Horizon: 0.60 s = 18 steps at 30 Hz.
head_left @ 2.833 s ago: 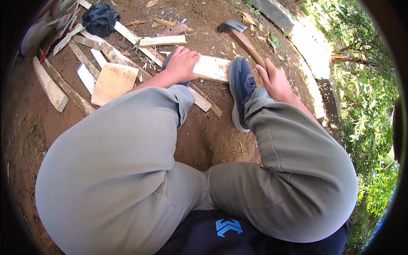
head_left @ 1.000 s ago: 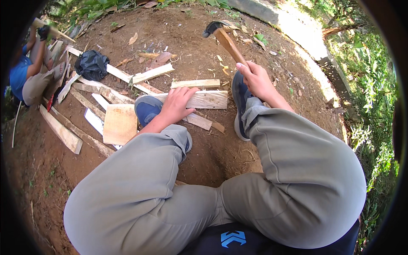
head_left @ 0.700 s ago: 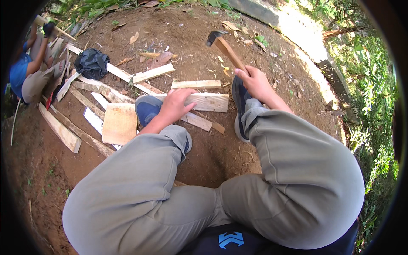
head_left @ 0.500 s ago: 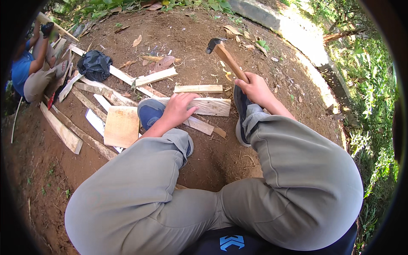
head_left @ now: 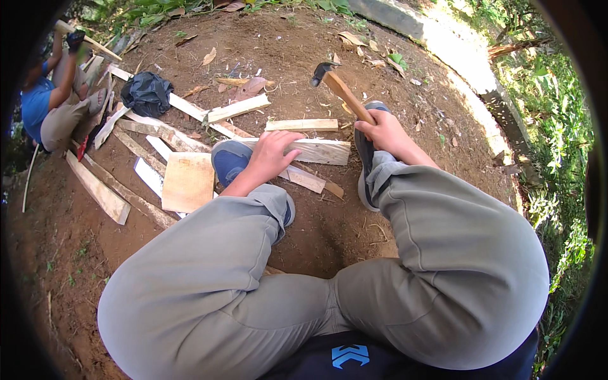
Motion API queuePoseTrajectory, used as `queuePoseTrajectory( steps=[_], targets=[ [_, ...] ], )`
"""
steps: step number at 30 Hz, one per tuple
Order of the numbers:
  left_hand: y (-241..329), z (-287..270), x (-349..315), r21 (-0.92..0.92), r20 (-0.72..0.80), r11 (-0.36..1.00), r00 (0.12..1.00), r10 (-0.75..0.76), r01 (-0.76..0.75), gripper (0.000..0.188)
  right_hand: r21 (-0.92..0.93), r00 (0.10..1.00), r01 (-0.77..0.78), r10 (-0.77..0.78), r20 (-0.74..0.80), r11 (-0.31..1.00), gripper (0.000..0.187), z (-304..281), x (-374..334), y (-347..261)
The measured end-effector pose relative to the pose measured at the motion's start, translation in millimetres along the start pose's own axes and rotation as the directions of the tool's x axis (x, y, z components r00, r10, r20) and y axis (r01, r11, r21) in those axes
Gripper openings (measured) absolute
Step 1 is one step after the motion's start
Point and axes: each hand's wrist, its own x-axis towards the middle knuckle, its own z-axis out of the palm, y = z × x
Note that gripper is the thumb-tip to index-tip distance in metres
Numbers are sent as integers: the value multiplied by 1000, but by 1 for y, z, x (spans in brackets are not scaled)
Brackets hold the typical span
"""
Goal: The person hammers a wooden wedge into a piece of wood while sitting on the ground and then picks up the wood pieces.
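Note:
My right hand [head_left: 385,132] is closed round the wooden handle of a claw hammer [head_left: 348,96]. Its dark metal head is raised and points up and to the left, above the ground past my right shoe [head_left: 363,149]. My left hand [head_left: 269,155] holds the left part of a short pale wooden board [head_left: 326,152], with the fingers over its far edge and the thumb on the near side. That board lies between my shoes, beside my left shoe [head_left: 229,166]. Just beyond it is a narrower wood strip [head_left: 302,125].
Several planks and offcuts lie on the brown soil to the left, near a square wooden board [head_left: 188,182] and a black plastic bag [head_left: 147,95]. At the far left another person [head_left: 47,101] in a blue shirt handles wood. A concrete edge [head_left: 443,54] runs along the right.
The view has shifted slightly, so the scene sits a little further right. My left hand's fingers look more curled over the board. The hammer stays raised in my right hand.

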Motion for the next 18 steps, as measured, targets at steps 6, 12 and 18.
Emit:
queuePoseTrajectory(
  steps=[6,12,18],
  targets=[
    [-3,2,3,102,18,994,999,-47,45,50,-44,999,35,-35,9,998,29,2,5,8],
    [0,-2,6,152,111,982,985,-129,112,74,-109,994,97,-102,-41,989,33,7,6,13],
    [6,-4,7,226,169,967,974,-154,113,86,-342,970,221,-243,-24,913,45,26,30,2]
  ],
)
